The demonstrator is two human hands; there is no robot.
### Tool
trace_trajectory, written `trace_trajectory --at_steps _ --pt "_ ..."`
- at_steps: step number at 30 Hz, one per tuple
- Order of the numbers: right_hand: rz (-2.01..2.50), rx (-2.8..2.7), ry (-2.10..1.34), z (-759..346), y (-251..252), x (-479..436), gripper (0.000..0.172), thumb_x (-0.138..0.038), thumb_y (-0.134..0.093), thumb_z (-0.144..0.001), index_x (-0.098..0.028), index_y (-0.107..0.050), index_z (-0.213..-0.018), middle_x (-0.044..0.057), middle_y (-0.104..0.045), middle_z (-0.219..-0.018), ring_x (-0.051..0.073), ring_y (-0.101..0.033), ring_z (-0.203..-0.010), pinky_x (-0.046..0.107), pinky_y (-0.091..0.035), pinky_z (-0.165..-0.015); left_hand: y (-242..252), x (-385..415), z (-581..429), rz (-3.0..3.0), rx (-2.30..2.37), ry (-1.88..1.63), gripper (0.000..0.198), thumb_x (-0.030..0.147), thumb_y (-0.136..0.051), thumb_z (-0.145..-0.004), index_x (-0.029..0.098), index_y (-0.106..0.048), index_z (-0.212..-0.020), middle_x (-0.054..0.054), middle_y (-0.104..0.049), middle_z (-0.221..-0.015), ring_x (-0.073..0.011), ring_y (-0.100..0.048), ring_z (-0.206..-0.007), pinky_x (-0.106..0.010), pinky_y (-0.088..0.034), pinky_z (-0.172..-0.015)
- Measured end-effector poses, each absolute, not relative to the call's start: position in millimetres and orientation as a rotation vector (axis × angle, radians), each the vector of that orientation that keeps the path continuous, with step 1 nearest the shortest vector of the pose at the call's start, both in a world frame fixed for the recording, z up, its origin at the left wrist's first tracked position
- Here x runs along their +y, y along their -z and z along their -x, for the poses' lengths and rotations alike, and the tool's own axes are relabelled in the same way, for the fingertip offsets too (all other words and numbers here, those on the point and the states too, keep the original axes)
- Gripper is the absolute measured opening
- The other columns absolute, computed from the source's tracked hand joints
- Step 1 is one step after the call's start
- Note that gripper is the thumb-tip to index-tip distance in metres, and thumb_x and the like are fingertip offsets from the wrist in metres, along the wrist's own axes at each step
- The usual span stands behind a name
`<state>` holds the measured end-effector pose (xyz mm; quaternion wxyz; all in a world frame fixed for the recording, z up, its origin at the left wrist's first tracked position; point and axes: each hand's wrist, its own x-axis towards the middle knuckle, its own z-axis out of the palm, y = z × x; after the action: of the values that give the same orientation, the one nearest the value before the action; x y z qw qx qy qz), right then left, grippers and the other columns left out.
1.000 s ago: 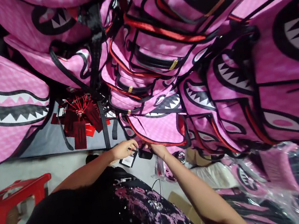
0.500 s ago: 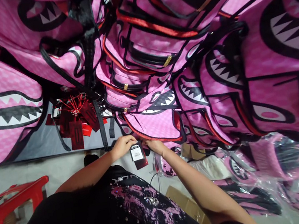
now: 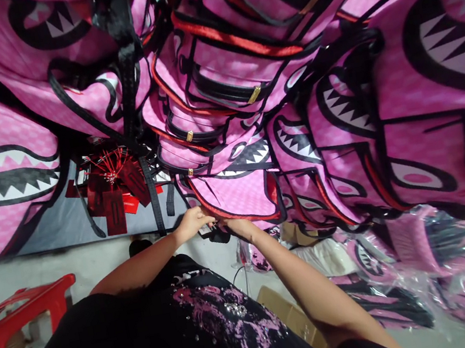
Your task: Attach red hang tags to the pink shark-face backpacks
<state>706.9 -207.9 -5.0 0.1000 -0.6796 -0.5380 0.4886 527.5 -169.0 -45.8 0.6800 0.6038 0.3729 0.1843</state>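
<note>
Pink backpacks w/ black-and-white shark-mouth print fill the far half, left to right; the one being handled is mid-scene, lowest and nearest in its column, its red-edged panel just beyond the hands. Person's black top, w/ pink pattern & sparkly bits, takes up near middle. Clear-plastic-wrapped pink/black packs lie near right. Gray tabletop at left, partly under bags. Red stool, near left, cut off by edge. Cardboard box near, just right of the top, partly behind right forearm. Bunch of dk red tags w/ red cords on tabletop, left of hands. Right hand is at backpack's near edge; fingertips hidden, can't tell its grip. Left hand beside it, fingertips narrow, nearly meeting; can't tell what's btwn them. Smallest: dk tag, mostly in shadow, right under left fingertips.
</note>
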Motion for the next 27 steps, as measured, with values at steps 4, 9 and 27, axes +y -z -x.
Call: trace_trajectory --at_steps 4,9,27 --pt "1.923 -1.602 -1.575 -703 -11 -204 0.033 -0.038 -0.044 -0.091 -0.018 -0.069 -0.101 0.003 -0.070 -0.091 0.017 -0.061 -0.081 0.032 -0.052 -0.081 47 -167 -509 -1.361 0.797 -0.377 0.023 0.032 -0.059 -0.085 0.010 -0.067 -0.084 -0.008 -0.071 -0.079 -0.0144 -0.066 -0.073 -0.024 -0.051 -0.070" --pt "1.804 -1.714 -1.626 -699 -21 -200 0.027 -0.038 -0.046 -0.092 -0.020 -0.066 -0.091 0.001 -0.066 -0.086 0.015 -0.058 -0.079 0.030 -0.048 -0.084 31 -163 -494 -1.505 0.785 -0.333 0.020 0.033 -0.062 -0.083 0.016 -0.074 -0.086 -0.004 -0.070 -0.090 -0.0135 -0.063 -0.080 -0.023 -0.047 -0.077" --pt "1.841 -2.010 -1.304 -694 -6 -212 0.022 -0.026 -0.046 -0.092 -0.020 -0.066 -0.097 0.007 -0.067 -0.099 0.021 -0.060 -0.098 0.038 -0.043 -0.101 6 -163 -523 -1.748 1.080 0.067 0.010 0.024 -0.061 -0.080 0.017 -0.067 -0.085 -0.006 -0.073 -0.087 -0.0224 -0.067 -0.086 -0.030 -0.046 -0.077"
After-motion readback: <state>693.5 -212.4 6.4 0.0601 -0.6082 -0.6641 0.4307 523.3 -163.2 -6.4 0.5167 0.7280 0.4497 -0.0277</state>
